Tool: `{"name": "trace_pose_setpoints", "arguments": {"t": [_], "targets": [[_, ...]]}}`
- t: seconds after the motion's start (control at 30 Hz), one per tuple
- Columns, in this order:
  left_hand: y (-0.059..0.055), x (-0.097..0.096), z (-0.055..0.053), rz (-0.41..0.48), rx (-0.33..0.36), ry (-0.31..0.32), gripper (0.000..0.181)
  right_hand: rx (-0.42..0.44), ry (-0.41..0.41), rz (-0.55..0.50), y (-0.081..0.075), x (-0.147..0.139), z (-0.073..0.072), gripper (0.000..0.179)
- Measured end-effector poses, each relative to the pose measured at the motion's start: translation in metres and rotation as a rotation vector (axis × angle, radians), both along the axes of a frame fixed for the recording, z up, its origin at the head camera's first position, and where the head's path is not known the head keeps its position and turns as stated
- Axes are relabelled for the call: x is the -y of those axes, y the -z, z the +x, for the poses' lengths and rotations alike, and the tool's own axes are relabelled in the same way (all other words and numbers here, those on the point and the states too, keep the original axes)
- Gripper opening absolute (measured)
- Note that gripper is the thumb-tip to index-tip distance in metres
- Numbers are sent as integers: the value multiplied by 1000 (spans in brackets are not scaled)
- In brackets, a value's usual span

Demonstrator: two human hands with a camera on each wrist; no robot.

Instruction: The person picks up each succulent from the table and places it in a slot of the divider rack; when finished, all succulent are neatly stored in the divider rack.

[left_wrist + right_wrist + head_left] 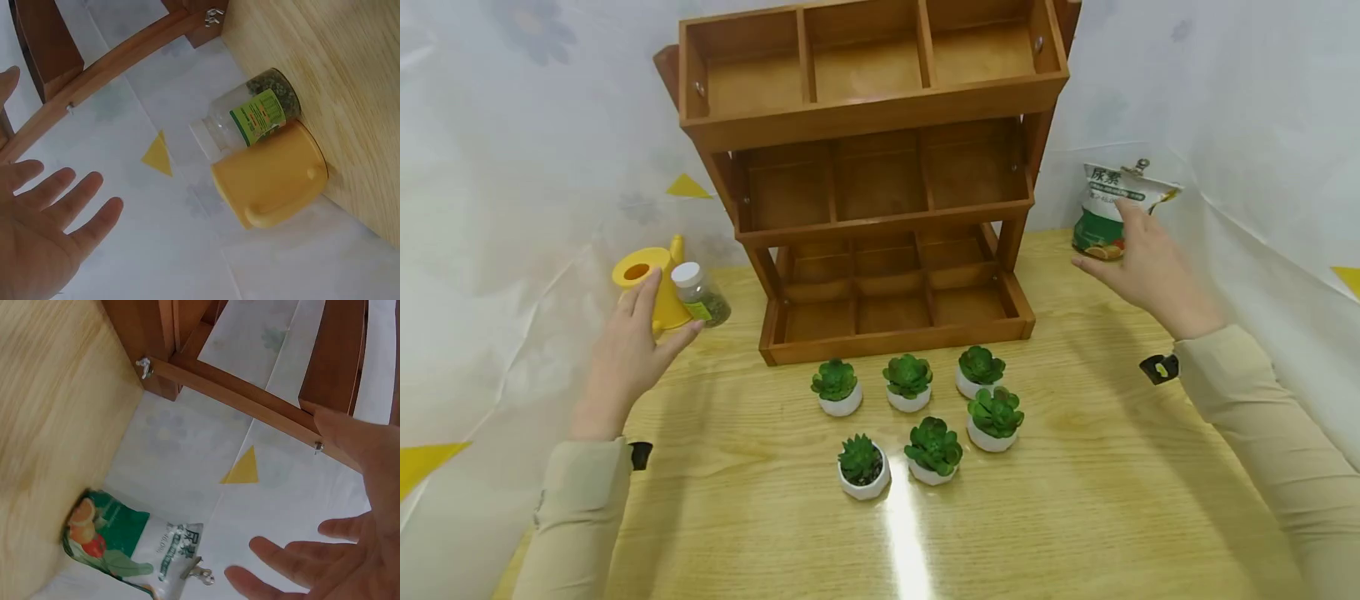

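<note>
With both hands open and holding nothing, the left hand [625,354] can tip the clear plastic jar [702,293] beside the yellow plastic watering can [651,286], and the right hand [1142,262] can push over the clipped green-and-white bag [1108,212].

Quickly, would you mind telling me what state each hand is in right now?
Left hand: open, fingers spread, holding nothing, near the yellow watering can.
Right hand: open, holding nothing, close to the clipped bag.
</note>
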State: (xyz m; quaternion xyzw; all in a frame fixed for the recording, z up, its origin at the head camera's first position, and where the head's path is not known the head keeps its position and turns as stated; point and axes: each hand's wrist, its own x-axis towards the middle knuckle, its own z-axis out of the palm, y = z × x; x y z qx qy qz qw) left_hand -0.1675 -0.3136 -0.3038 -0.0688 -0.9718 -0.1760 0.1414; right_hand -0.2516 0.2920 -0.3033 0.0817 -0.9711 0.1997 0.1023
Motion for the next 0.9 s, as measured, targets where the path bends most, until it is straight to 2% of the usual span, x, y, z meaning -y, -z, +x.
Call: {"name": "trace_pose_setpoints", "arguments": {"t": [0.17,0.33,0.47,0.67,0.8,0.9], "targets": [[3,-3,-2,165,92,38,95,60,-14,-50,10,1,-5,106],[6,-8,-2,271,137,101,93,248,-32,-153,24,2,-7,110],[9,-11,-2,302,177,119,90,386,-69,-228,39,5,-6,109],[16,-15,-2,343,199,138,87,463,-125,-324,63,13,-5,100],[18,-19,-1,320,200,124,88,530,-153,-404,76,21,-7,100],[21,-21,0,301,180,119,89,572,-143,-472,83,28,-8,102]]}}
